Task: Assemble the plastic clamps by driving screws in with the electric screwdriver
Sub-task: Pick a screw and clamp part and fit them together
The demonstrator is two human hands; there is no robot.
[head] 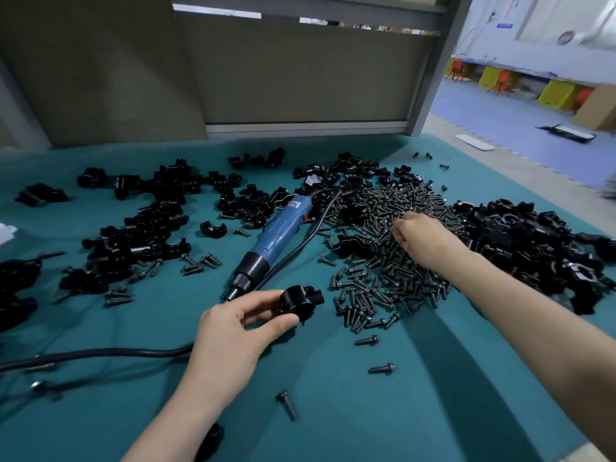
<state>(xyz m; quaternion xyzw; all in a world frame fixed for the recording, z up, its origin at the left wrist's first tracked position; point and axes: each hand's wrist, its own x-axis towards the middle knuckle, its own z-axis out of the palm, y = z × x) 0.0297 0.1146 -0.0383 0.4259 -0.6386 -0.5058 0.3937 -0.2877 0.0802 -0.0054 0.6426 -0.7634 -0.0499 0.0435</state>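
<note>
Gripping a rounded black clamp (301, 303), left fingers (263, 296) curl; right fingers (400, 228) dig into screws (383, 271), hold unclear.

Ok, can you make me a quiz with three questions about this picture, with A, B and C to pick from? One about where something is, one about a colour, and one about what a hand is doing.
1. Where is the electric screwdriver?
A. Inside a box
B. Lying on the teal table
C. On the floor

2. What colour is the screwdriver's handle?
A. Blue
B. Red
C. Yellow

3. What is the left hand doing?
A. Lying flat
B. Holding the screwdriver
C. Holding a black clamp

Answers:
1 B, it lies on the table beside the screw pile.
2 A, the handle is blue with a black nose.
3 C, thumb and fingers grip the clamp.
</note>
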